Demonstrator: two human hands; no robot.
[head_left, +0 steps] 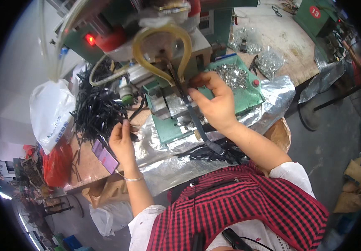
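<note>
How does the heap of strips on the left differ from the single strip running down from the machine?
The heap of strips is a tangled mass of many pieces; the single strip is mostly straight, bending near its lower end. The heap lies beside the left hand; the single strip passes next to the right hand's thumb. Both are dark and made of narrow material.

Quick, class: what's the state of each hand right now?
Left hand: nearly pinched beside the black strips; cannot tell whether holding one.
Right hand: curled at the dark strap; grip cannot be told.
</note>
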